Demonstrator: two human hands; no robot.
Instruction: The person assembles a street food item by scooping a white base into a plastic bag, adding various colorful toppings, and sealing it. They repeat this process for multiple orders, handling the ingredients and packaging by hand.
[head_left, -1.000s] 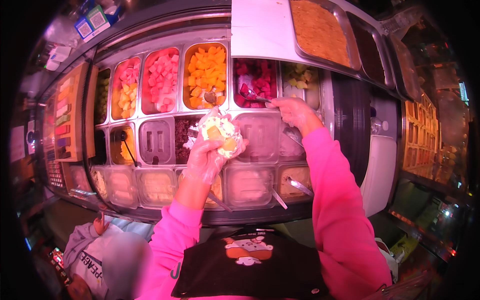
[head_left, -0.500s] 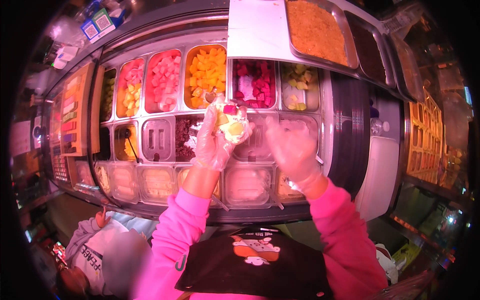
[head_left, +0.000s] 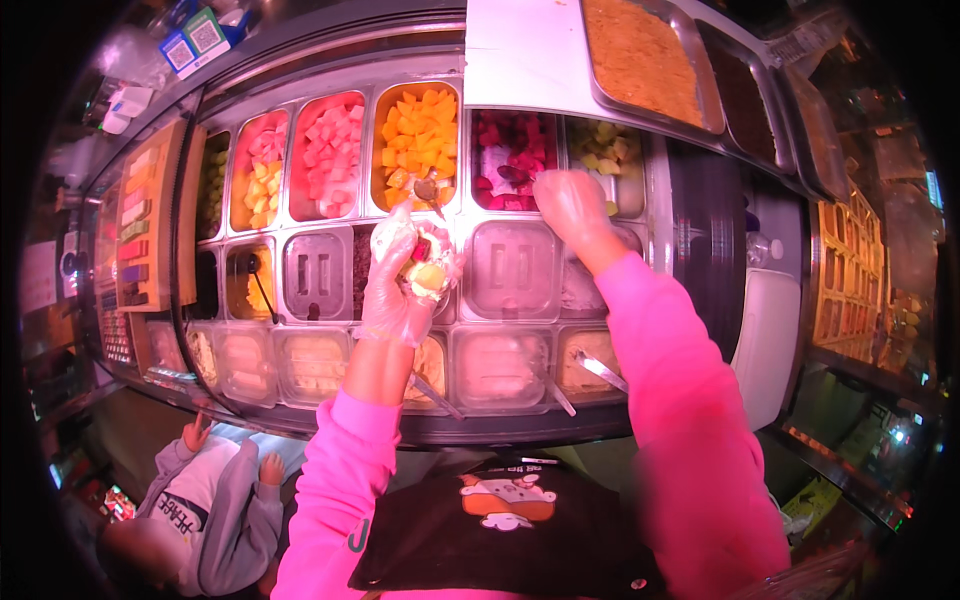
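In my gloved left hand (head_left: pixel 392 300) rests a white creamy portion (head_left: pixel 434 262) topped with yellow and dark red fruit pieces; the fingers curl around it. It is above the middle row of pans, just below the pan of orange fruit cubes (head_left: pixel 418 135). My gloved right hand (head_left: pixel 575 205) is closed, at the front of the dark red fruit pan (head_left: pixel 500 200) and the pan of pale green fruit (head_left: pixel 605 150). Beside its fingers, a dark, shiny spoon (head_left: pixel 515 173) lies among the red cubes; the hand hides its handle. Another spoon (head_left: pixel 426 188) sits in the orange fruit.
Pans of pink cubes (head_left: pixel 328 150) and mixed fruit (head_left: pixel 260 175) stand at left. Clear lids (head_left: pixel 512 270) cover some middle pans; front tubs hold pale contents and metal utensils (head_left: pixel 600 370). A white board (head_left: pixel 520 60) and crumb tray (head_left: pixel 650 65) overhang behind. Another person (head_left: pixel 210 510) is at lower left.
My right hand has moved away from me to the dark red fruit, where a spoon now shows. My left hand has shifted left with the creamy portion, which has tilted.
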